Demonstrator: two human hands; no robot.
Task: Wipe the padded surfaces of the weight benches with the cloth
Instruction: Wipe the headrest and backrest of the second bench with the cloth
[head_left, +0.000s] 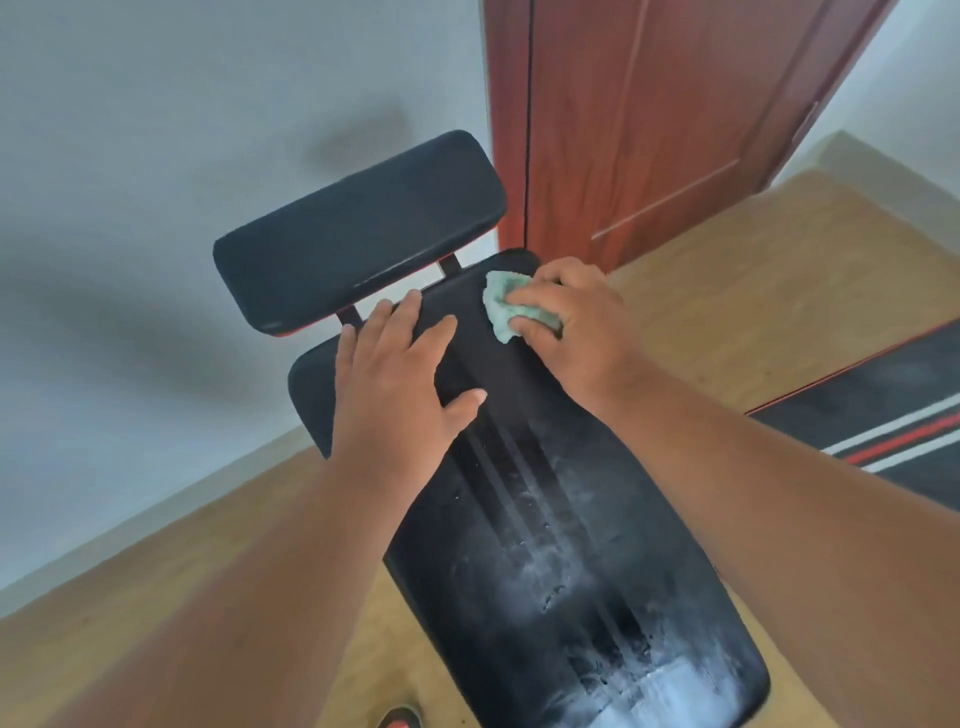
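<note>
While left hand rests flat, right hand grips cloth.

The long black padded bench pad carries darker lengthwise stripes and pale whitish smears — the crumpled terry cloth is mint green, the panelled wooden door reddish-brown, the plank floor tan.

Left hand lay flat, fingers spread, on the far end of the black bench pad. Right hand gripped a green cloth pressed to the pad's far right corner. Upright pad beyond; second bench at right; wooden door behind.
</note>
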